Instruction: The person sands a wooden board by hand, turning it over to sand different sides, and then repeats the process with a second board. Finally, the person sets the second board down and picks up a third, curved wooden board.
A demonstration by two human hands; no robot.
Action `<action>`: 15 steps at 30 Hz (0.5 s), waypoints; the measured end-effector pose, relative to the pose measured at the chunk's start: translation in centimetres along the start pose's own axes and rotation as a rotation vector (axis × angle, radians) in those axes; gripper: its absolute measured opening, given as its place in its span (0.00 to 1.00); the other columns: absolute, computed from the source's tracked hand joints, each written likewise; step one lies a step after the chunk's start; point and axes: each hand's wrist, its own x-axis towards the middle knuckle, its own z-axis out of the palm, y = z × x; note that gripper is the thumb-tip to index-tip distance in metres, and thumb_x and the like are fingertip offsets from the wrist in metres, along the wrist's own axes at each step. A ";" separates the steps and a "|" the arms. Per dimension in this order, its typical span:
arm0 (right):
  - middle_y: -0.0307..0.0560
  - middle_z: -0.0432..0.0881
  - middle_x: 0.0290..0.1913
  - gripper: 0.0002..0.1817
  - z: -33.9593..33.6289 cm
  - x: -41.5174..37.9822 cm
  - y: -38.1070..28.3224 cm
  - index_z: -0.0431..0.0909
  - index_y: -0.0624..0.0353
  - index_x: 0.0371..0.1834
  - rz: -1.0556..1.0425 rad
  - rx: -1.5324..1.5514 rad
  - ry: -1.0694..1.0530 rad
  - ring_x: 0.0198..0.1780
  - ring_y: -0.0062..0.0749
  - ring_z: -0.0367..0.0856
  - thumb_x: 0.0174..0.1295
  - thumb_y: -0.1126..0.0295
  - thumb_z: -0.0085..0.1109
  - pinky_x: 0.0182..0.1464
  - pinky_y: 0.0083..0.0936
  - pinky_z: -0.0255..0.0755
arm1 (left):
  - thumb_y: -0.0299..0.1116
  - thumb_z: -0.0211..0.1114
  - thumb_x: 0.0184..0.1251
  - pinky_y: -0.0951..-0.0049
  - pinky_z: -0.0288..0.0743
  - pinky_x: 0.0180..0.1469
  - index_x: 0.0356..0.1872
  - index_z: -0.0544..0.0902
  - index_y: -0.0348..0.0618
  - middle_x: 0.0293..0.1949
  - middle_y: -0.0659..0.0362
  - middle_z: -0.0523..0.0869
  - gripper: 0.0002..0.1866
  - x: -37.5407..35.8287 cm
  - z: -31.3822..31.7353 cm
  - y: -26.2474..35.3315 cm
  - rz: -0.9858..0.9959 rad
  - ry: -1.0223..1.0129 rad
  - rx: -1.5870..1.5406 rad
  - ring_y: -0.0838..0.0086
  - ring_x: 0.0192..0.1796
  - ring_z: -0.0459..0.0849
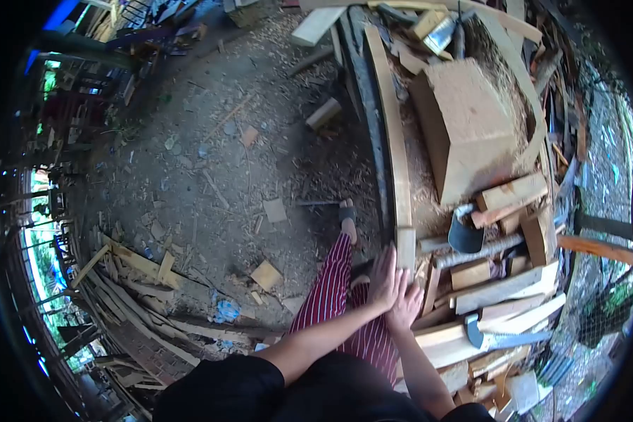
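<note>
A small pale wooden block (406, 247) lies at the near end of a long narrow plank (395, 155), in line with it along the left edge of the workbench. My left hand (382, 283) grips the block's left side near its close end, fingers pointing forward. Against the same end, my right hand (404, 304) is closed on the block, close beside the left one. The fingers' undersides are hidden. To the right of the hands lie short wood offcuts (470, 274) and a dark cap-like object (464, 233).
A large wooden block (471, 105) stands on the bench beyond my hands. A handsaw (513, 340) rests on boards at right. Wood shavings and scraps cover the dirt floor (239, 155); stacked slabs (141, 316) lie at lower left.
</note>
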 end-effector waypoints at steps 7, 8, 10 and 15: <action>0.64 0.67 0.57 0.37 -3.9 10.6 -0.2 0.56 0.55 0.75 0.012 0.109 -0.042 0.52 0.54 0.70 0.60 0.60 0.50 0.55 0.42 0.67 | 0.39 0.49 0.73 0.51 0.50 0.74 0.72 0.51 0.30 0.70 0.38 0.60 0.34 9.4 -1.2 -0.5 -0.031 0.120 -0.065 0.46 0.71 0.60; 0.63 0.68 0.57 0.38 -4.1 13.2 -0.3 0.55 0.55 0.75 -0.022 0.088 0.010 0.51 0.53 0.70 0.59 0.62 0.51 0.55 0.41 0.66 | 0.37 0.48 0.73 0.52 0.51 0.73 0.72 0.51 0.30 0.70 0.38 0.60 0.33 12.1 -1.7 -0.8 0.023 0.144 -0.053 0.46 0.71 0.60; 0.62 0.67 0.59 0.37 -4.4 18.4 -0.6 0.54 0.56 0.75 -0.053 0.021 0.039 0.54 0.53 0.68 0.59 0.64 0.50 0.57 0.41 0.67 | 0.37 0.47 0.74 0.52 0.49 0.74 0.73 0.50 0.32 0.72 0.39 0.58 0.32 17.4 -2.2 -1.8 0.081 0.165 -0.085 0.48 0.73 0.58; 0.61 0.69 0.54 0.39 -6.3 28.5 -1.8 0.53 0.57 0.75 -0.047 0.022 0.099 0.51 0.52 0.71 0.58 0.64 0.53 0.54 0.40 0.69 | 0.41 0.44 0.76 0.49 0.45 0.74 0.74 0.49 0.35 0.72 0.41 0.58 0.33 27.5 -4.2 -2.9 0.108 0.179 -0.050 0.52 0.75 0.56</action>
